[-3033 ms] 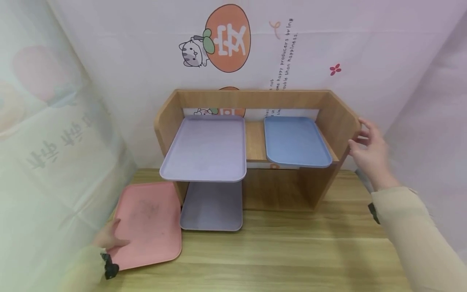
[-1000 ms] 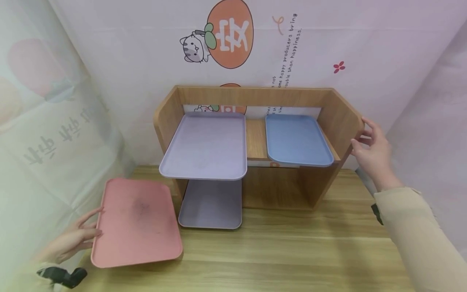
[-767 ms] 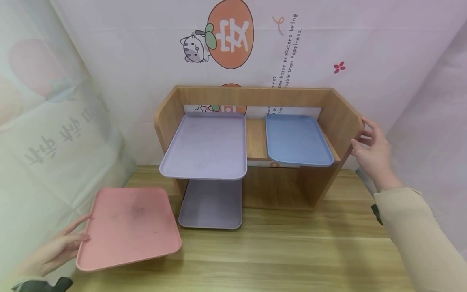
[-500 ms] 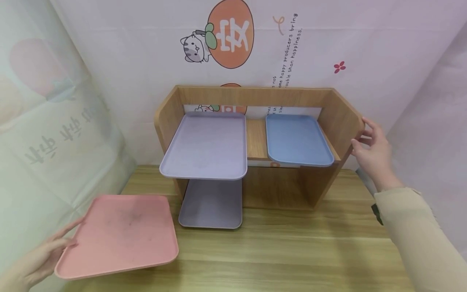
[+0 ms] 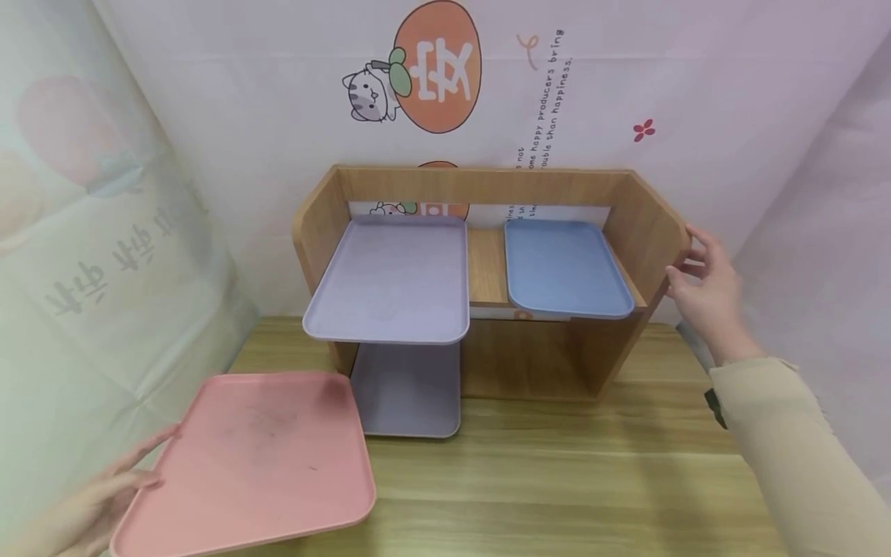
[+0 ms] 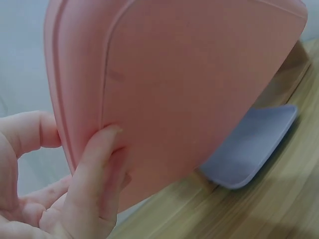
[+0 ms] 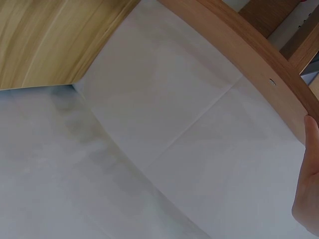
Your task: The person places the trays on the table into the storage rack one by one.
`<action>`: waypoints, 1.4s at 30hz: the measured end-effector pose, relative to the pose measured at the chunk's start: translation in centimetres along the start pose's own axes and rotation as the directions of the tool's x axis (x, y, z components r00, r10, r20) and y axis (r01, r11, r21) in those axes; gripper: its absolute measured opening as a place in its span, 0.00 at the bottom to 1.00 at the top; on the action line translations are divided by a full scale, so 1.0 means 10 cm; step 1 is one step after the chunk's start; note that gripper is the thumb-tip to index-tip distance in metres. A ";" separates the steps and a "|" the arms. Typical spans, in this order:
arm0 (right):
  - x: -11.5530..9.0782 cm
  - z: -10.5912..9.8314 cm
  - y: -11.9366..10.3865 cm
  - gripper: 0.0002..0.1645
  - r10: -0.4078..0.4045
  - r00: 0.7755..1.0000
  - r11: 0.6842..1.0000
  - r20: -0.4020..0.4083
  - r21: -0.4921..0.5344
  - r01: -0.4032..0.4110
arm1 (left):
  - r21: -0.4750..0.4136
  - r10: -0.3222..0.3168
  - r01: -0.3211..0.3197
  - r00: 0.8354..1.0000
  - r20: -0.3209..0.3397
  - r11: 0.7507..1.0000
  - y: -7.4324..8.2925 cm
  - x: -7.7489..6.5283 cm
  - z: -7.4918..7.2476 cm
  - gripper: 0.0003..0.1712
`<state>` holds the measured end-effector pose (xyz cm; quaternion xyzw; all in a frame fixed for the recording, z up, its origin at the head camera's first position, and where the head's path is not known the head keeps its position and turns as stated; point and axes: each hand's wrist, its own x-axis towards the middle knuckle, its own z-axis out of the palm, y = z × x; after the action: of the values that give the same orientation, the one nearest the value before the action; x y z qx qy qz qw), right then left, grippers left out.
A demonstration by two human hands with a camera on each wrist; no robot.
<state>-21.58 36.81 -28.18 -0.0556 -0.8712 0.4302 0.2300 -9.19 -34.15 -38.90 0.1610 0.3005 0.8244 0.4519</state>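
In the head view my left hand [image 5: 97,495] pinches the left edge of a pink tray [image 5: 264,456], which is raised above the tabletop. The left wrist view shows the tray's underside, with fingers [image 6: 94,169] curled beneath it. My right hand [image 5: 713,298] grips the right side panel of a wooden shelf [image 5: 647,240]; in the right wrist view only part of this hand [image 7: 308,179] shows against the panel's edge. A large lilac tray [image 5: 393,282] and a smaller blue tray [image 5: 567,267] lie on the upper level. Below sits a greyish-purple tray [image 5: 414,391], its left part hidden by the pink tray.
Both upper trays and the lower one jut out past the shelf's front. The wood-grain table [image 5: 557,480] extends in front of it. A printed cloth [image 5: 257,108] hangs behind, with more cloth [image 5: 76,271] close on the left side and on the right.
The left hand has taken the pink tray by its left edge, lifted it off the table and drawn it nearer. In the last half second the tray shifted right. The right hand stays put.
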 end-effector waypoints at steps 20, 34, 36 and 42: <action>0.00 0.02 -0.04 0.40 -0.031 0.999 1.000 -0.004 -0.002 0.031 | 0.377 0.110 -0.041 0.980 -0.165 0.925 -0.43 1.26 0.28 0.35; -0.01 0.01 0.00 0.40 -0.037 0.999 0.999 -0.032 -0.020 0.036 | 0.356 0.129 -0.002 0.934 -0.334 0.935 -0.91 2.62 0.28 0.48; -0.01 0.00 0.00 0.40 -0.041 0.998 0.999 -0.038 -0.031 0.039 | 0.364 0.136 0.000 0.928 -0.348 0.931 -0.99 2.79 0.22 0.48; -0.02 0.00 0.00 0.40 -0.033 0.999 0.998 -0.031 -0.046 0.032 | 0.392 0.163 0.012 0.898 -0.409 0.920 -1.26 3.17 0.04 0.48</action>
<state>-21.41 36.80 -28.27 -0.0534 -0.8777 0.4055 0.2496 -17.91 -2.16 -46.82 0.0709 0.5424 0.7814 0.3002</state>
